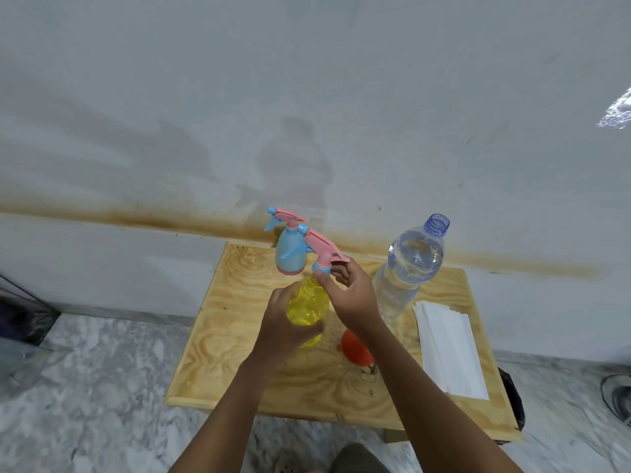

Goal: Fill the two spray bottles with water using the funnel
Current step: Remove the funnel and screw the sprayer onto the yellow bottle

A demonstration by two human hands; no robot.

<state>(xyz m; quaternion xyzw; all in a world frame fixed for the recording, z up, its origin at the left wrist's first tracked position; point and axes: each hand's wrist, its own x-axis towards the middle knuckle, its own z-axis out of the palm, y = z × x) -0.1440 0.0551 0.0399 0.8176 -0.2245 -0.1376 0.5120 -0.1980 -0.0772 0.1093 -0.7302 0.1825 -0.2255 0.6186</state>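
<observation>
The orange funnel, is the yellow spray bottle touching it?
Apart. In the head view, bare wood of the table shows between the orange funnel lying there and the yellow spray bottle, held in both hands.

Plain home corner, low light plywood table [239, 336] on grey marbled stone floor [85, 387], rust-stained whitewashed wall [307, 97] at twelve o'clock, fan guard [618, 397] at four o'clock

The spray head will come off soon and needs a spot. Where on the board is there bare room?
The wooden board is bare along its left side, left of the yellow spray bottle, and along the near edge under the forearms. The right is crowded: water bottle, white paper, orange funnel. The blue spray bottle takes the far edge.
</observation>
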